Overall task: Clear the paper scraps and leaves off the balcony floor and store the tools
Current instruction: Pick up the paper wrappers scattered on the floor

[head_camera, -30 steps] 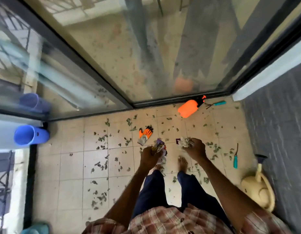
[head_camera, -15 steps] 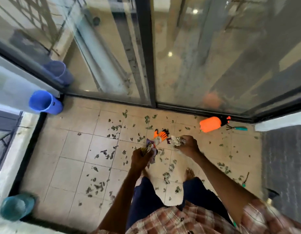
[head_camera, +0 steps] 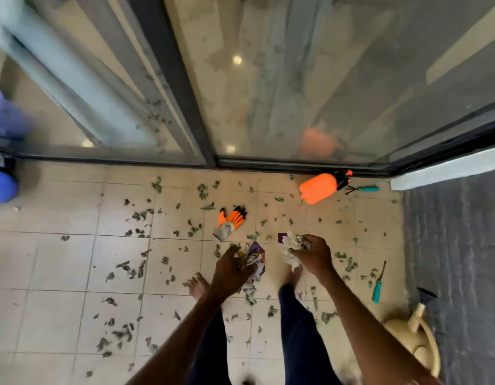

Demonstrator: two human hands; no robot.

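Both hands are out in front, low over the floor, arms bare. The left hand [head_camera: 231,270] has its fingers curled tight round a wad of coloured paper scraps [head_camera: 254,255], w/ purple, yellow & white bits sticking out the top & hanging under the fist. The right hand [head_camera: 315,255], just beside it w/ a small gap btwn, grips a crumpled white paper wad [head_camera: 292,244] that bulges out on the thumb side. A small purple scrap [head_camera: 281,237] shows at the top edge of that wad; can't tell if it's held or lying on the floor. Below the hands are dark trousers [head_camera: 299,329] & bare feet: the left foot [head_camera: 197,286] is clear, the right mostly hidden behind the white wad. The tiled floor [head_camera: 60,262] is strewn w/ green leaves [head_camera: 124,266] all round, incl. up toward the door. An orange glove [head_camera: 231,220] lies flat just beyond the hands, fingers pointing away. Further on, against the door track, an orange spray bottle [head_camera: 318,188] lies on its side, w/ a teal-handled hand rake [head_camera: 364,188] just beside its nozzle end. To the right, near the grey textured surface [head_camera: 457,259], a teal-handled tool [head_camera: 377,286] lies on the tiles, & a beige watering can [head_camera: 415,337] sits close to it. The glass sliding door [head_camera: 296,79] fills the top, dusty, reflecting the bottle. A blue pot [head_camera: 2,187] sits at the far left edge, blurred.
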